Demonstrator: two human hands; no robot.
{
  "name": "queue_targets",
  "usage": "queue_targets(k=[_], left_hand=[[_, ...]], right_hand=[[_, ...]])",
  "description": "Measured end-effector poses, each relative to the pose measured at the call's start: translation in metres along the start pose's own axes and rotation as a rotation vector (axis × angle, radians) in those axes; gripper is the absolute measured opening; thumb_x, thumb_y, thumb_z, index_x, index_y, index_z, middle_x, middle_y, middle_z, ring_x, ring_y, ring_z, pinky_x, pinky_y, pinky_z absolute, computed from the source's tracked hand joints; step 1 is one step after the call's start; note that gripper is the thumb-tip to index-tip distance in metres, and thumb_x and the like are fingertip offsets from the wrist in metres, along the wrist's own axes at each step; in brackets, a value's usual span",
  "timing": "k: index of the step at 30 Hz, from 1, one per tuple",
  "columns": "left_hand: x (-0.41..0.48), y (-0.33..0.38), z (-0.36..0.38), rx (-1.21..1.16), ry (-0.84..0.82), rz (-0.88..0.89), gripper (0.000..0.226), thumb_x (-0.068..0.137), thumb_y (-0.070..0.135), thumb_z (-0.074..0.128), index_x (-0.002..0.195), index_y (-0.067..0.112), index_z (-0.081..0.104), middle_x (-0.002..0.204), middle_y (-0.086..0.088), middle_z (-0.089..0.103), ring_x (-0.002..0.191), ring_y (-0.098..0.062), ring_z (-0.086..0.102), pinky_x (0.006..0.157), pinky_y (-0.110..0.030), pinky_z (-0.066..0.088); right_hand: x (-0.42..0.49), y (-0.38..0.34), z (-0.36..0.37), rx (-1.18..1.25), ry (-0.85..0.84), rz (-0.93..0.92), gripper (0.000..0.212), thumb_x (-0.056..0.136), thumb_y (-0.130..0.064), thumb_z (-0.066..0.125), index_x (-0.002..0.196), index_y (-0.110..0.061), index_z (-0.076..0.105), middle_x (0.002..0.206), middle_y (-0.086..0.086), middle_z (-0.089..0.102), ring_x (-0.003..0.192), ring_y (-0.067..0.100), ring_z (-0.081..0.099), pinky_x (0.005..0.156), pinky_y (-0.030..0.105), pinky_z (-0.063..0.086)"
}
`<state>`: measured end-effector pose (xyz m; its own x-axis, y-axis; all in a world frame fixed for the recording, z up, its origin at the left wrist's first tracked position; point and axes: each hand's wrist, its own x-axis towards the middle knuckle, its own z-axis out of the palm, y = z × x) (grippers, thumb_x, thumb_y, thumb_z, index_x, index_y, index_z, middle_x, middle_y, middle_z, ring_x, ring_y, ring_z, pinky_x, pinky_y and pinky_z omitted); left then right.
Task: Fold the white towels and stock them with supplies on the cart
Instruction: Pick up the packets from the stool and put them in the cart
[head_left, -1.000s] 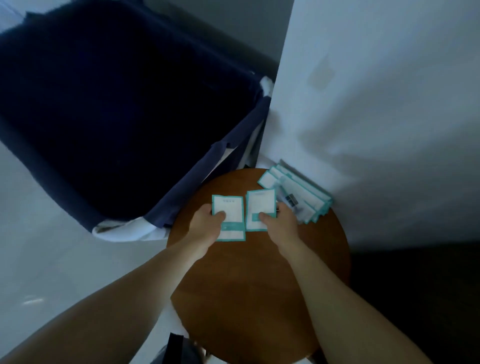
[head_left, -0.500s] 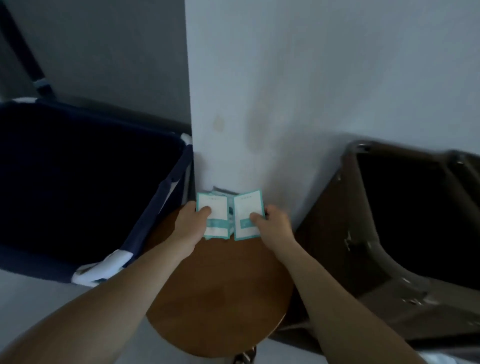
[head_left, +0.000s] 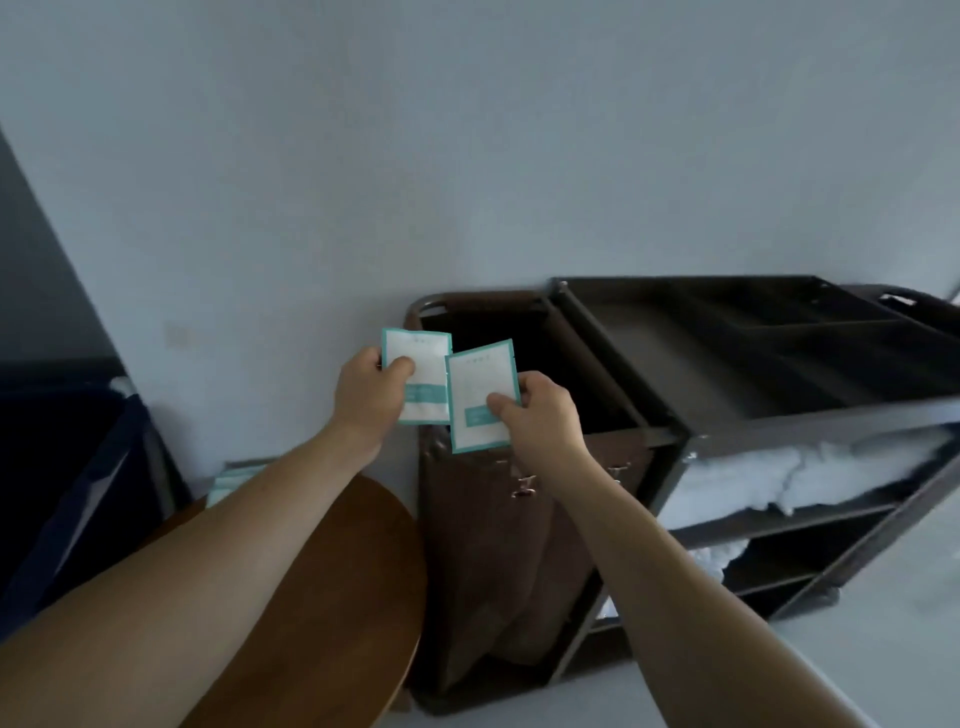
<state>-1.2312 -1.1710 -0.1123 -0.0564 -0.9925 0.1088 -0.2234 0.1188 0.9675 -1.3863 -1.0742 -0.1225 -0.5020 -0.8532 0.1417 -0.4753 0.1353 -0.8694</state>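
Pale wall (head_left: 467, 156) fills the top half of the frame. Against it, at centre right, stands the cart (head_left: 810, 415), with a brown bag (head_left: 493, 545) hung on its near end and white towels (head_left: 779, 467) lying on its middle shelf. The person's left hand (head_left: 371, 400) pinches the left packet (head_left: 428, 374) between thumb and fingers, and the right hand (head_left: 540, 421) pinches the right packet (head_left: 480, 384) the same way. The hands are close together and the packets overlap at one edge, both held above the bag's open mouth at frame centre.

To my eye the step is carrying these supplies to the top tray (head_left: 675, 358), whose dividers show at upper right. Doing it well means travelling further right, past the bag mouth, before letting go, since a packet released here would likely drop into the bag. Flat sachets slip, so each should be laid into one compartment and stacked square, not tossed. More packets (head_left: 234, 480) wait on the round table (head_left: 322, 597) at lower left, so further trips look likely.

Half a second ago both hands were low over the table, close to the wall, and only a corner of the cart showed. Now they are raised and swung right, clear of the table. The view has turned with them, so the dark blue hamper (head_left: 67, 467) sits at the left edge.
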Motion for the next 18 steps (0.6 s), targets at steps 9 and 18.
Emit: queue_targets(k=[9,18], left_hand=[[-0.064,0.065,0.189,-0.087,-0.218,-0.019,0.012,0.096,0.018,0.055,0.102,0.008,0.059,0.103,-0.01,0.066,0.092,-0.025,0.067,0.083,-0.046,0.058],[-0.08,0.12,0.31,-0.058,-0.292,0.043,0.018,0.093,0.018,0.057,0.101,0.003,0.06,0.095,-0.009,0.064,0.082,-0.021,0.064,0.059,-0.031,0.05]], right_hand=[[0.001,0.088,-0.202,-0.061,0.193,0.082,0.018,0.093,-0.029,0.063,0.108,-0.019,0.061,0.096,-0.006,0.068,0.076,0.003,0.064,0.05,0.014,0.047],[0.029,0.134,-0.322,-0.123,0.301,0.135,0.016,0.092,-0.029,0.062,0.104,-0.019,0.061,0.094,-0.004,0.068,0.085,0.015,0.067,0.073,0.039,0.059]])
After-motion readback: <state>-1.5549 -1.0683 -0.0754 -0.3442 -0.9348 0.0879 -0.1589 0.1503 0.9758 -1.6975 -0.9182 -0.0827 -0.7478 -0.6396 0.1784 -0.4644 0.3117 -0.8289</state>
